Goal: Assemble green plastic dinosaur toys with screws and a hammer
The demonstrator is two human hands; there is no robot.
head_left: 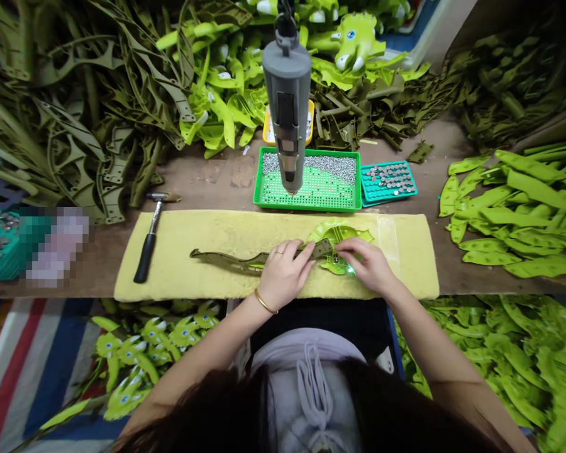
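On the yellow towel pad (170, 277), my left hand (285, 270) is closed over a long, curved olive-brown plastic part (226, 259). This part's wider end lies over a bright green half shell (327, 231), hollow side up. From the right, my right hand (368, 264) reaches to the shell with thumb and fingertips pressed together. Whatever is pinched there is too small or hidden to name. Beside these fingers, a small bright greenish light (350, 269) shines at the shell's lower edge.
An electric screwdriver (285, 113) hangs above the bench, over a green tray (311, 206) of screws. Next to it is a teal tray (389, 182) of small round metal pieces. A hammer (146, 245) lies at left. Piles of olive parts (75, 94) and green parts (538, 207) surround the bench.
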